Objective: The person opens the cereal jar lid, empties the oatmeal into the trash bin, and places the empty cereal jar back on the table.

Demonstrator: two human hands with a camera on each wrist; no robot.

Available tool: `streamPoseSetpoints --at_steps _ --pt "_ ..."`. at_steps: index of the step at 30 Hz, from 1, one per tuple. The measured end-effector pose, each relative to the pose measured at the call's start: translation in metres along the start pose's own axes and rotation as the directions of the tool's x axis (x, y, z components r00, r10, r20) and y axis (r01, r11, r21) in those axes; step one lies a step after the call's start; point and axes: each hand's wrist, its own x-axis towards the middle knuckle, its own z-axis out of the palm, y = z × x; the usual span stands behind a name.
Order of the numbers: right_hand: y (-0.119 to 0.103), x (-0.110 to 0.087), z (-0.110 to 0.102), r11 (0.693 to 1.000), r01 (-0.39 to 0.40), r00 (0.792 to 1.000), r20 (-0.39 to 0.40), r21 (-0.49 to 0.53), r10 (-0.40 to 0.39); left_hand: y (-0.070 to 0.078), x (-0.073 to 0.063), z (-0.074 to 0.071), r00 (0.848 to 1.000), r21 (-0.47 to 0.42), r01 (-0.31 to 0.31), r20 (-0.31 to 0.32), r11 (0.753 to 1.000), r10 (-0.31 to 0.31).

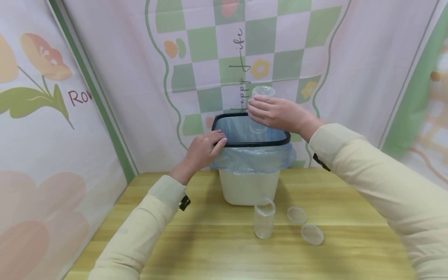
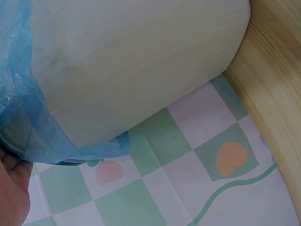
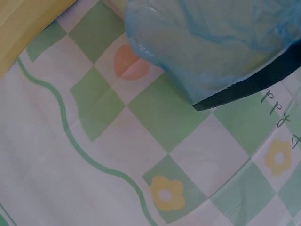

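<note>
A pale trash can (image 1: pixel 250 188) with a black rim stands on the table, lined with a blue plastic bag (image 1: pixel 257 157) folded over its rim. My left hand (image 1: pixel 206 147) holds the rim at its left front corner; the left wrist view catches part of that hand (image 2: pixel 14 193) beside the bag. Above the can's opening, my right hand (image 1: pixel 276 112) grips a clear plastic jar (image 1: pixel 264 91) upright, its middle hidden by the fingers. A second clear jar (image 1: pixel 264 223), lidless, stands on the table in front of the can. The right wrist view shows neither the right hand nor the jar.
Two clear round lids (image 1: pixel 312 234) lie on the wooden table (image 1: pixel 210 252) right of the standing jar. Behind the can hangs a checkered cloth (image 1: pixel 203 42), with another printed cloth (image 1: pixel 45 128) along the left side.
</note>
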Motion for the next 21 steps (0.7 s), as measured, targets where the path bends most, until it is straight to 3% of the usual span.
streamPoseSetpoints --at_steps 6,10,16,21 --pt "-0.0059 0.0004 -0.001 0.993 0.12 0.991 0.062 -0.008 -0.119 0.0004 0.0003 0.0 1.0 0.003 -0.002 -0.004 1.0 0.002" --pt "-0.006 -0.0014 -0.0025 0.995 0.097 0.992 0.086 0.002 -0.097 0.0 0.0007 0.0002 1.0 0.002 -0.005 -0.01 1.0 0.005" --pt "-0.0048 -0.0041 -0.0004 0.998 0.059 0.997 0.057 0.029 -0.06 0.0001 0.0009 0.0 1.0 0.003 0.003 0.001 1.0 -0.003" --pt "-0.005 -0.0056 -0.001 0.999 -0.009 0.996 0.086 0.052 0.004 0.0004 -0.0008 -0.0006 1.0 -0.001 0.021 0.014 1.0 -0.021"
